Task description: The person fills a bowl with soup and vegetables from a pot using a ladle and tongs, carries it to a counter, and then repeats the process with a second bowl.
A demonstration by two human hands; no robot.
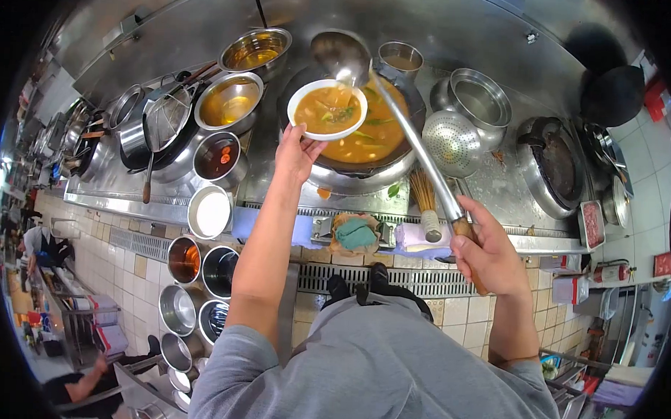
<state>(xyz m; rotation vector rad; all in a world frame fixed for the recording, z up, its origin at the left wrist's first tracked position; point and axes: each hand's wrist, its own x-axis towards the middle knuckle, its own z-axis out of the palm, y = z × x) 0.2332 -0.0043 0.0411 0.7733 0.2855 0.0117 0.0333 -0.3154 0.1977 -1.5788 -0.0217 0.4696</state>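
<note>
My left hand [298, 153] holds a white bowl [327, 109] by its near rim, over the left side of a wok [417, 101]. Orange-brown soup with pale pieces and green leaves fills much of the bowl. The same kind of soup lies in the wok below. My right hand [484, 248] is wrapped round the wooden handle of a long metal ladle [417, 144]. Its scoop [341, 56] hangs tilted just above the bowl's far rim, and whether liquid is in it cannot be made out.
Metal bowls of yellow liquid [228, 102] stand left of the wok. A perforated strainer [453, 143] and a bamboo brush [427, 201] are at its right. Folded cloths [355, 232] line the front edge. Other people [46, 245] are at the far left.
</note>
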